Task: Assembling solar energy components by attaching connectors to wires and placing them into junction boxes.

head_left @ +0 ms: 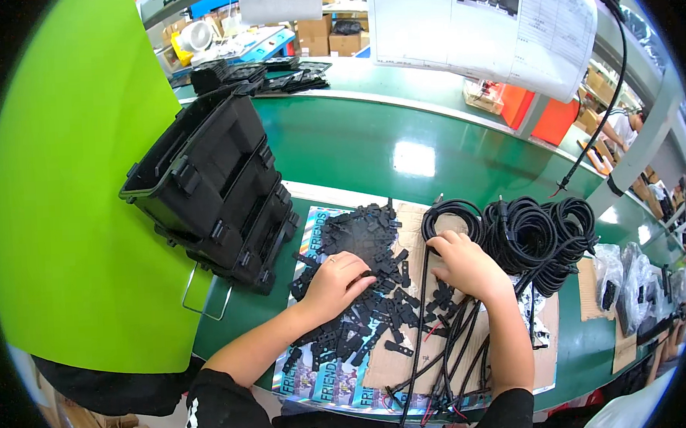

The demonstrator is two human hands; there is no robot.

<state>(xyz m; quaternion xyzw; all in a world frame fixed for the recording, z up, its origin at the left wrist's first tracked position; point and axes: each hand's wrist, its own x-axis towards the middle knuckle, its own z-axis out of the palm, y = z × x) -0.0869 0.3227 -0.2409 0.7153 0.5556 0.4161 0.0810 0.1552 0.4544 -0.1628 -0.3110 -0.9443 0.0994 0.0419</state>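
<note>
My left hand (334, 282) is closed over a heap of small flat black plastic pieces (348, 338), with the tip of one such piece showing between thumb and fingers. My right hand (471, 266) has its fingers curled at the lower edge of a coiled black cable (473, 217); the thumb sits a little lower, and the fingertips are partly hidden. From that coil a straight length of cable runs down toward me between the hands. More coiled black cables (531, 232) lie just beyond my right wrist. Below it, several cable ends with thin red wires spread over brown cardboard (392, 369).
A stack of black plastic bins (220, 196) stands at the left beside a bright green panel (82, 195). A printed sheet (484, 36) hangs over the green bench (340, 138). Plastic-bagged parts (636, 289) lie at the right. Another person (621, 129) is at the far right.
</note>
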